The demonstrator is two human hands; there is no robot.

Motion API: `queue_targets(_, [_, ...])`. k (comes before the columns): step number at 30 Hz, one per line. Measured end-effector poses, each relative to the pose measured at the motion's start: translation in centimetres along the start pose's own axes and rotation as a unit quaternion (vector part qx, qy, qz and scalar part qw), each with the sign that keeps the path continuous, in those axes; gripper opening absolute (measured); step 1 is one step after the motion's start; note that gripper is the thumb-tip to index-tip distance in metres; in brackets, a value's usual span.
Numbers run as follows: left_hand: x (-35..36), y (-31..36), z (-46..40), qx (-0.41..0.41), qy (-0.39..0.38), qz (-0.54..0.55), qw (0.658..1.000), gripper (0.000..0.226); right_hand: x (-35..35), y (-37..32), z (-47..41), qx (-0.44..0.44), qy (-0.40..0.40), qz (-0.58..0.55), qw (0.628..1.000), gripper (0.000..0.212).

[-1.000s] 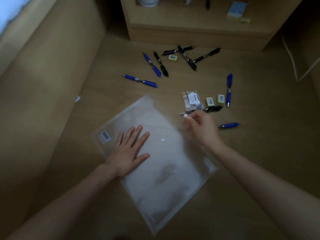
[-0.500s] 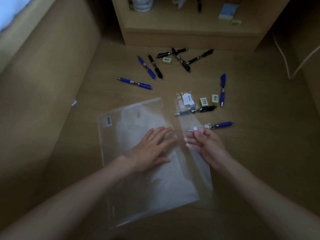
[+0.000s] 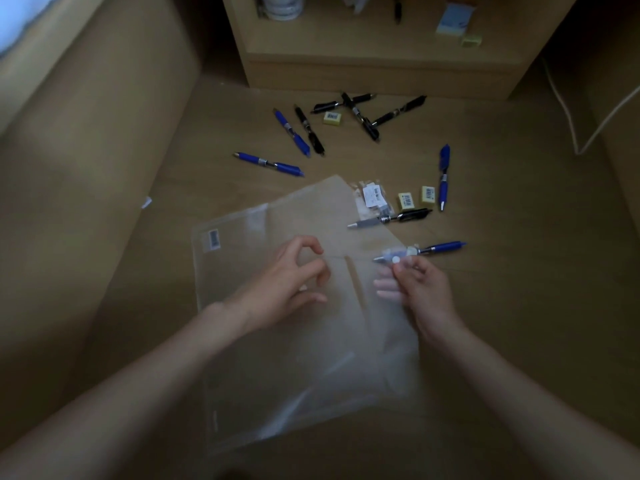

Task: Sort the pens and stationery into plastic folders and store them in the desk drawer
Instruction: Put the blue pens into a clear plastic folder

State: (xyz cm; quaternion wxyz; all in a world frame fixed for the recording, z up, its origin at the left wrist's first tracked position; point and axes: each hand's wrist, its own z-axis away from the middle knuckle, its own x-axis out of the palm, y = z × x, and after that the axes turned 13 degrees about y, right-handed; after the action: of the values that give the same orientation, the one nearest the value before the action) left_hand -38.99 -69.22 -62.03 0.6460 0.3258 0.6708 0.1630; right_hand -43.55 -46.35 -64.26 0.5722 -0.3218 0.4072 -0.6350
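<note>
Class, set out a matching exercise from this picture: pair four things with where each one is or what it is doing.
Things:
1. right hand
2. left hand
3. small packet
4. barcode sticker

Places or states:
A. stuck at the far-left corner of the clear folder
B. lying on the floor beyond the folder, beside two yellow erasers
C. pinching the folder flap by its white snap
D. fingers curled above the folder, at its opening

Pairs: 1-C, 2-D, 3-B, 4-A

pens [image 3: 360, 114] lie behind the folder [image 3: 277, 334]; erasers [image 3: 417, 198] right of it.
</note>
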Motion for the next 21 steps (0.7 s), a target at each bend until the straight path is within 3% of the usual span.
queue_targets(1, [-0.6,0.1,-0.2,0.014,0.005,0.005,1.000,0.015,0.0,0.0,0.1,-0.018,0.005,0.013,1.000,0.010])
queue_targets(3, [-1.7,0.4,-0.6,0.112,0.012,-0.094,0.989,0.024,0.2,-0.2,0.4,-0.056,0.013,0.038,0.998,0.009])
queue_targets(7, [-3.2,1.3,-0.8,0.152,-0.043,-0.125,0.979,0.034,0.6,-0.5,0.6,-0.112,0.007,0.138,0.984,0.043])
queue_targets(10, [-2.9,1.4,-0.1,0.180,-0.030,-0.152,0.972,0.031,0.7,-0.8,0.9,-0.071,-0.015,0.099,0.992,0.027])
queue_targets(13, [-3.8,1.9,0.0,0.162,-0.024,-0.214,0.963,0.034,0.0,-0.6,0.8,-0.064,0.014,0.060,0.996,0.018])
queue_targets(15, [-4.5,2.6,-0.2,0.143,0.027,-0.263,0.954,0.036,-0.6,-0.2,0.9,-0.047,0.040,0.035,0.998,0.019])
queue_targets(17, [-5.3,3.3,-0.5,0.087,0.044,-0.293,0.951,0.047,-0.6,0.4,1.2,-0.034,0.061,0.024,0.997,0.017])
queue_targets(21, [-6.8,3.3,-0.7,-0.059,-0.127,-0.295,0.945,0.060,0.7,1.5,2.0,-0.015,0.063,-0.025,0.998,0.019])
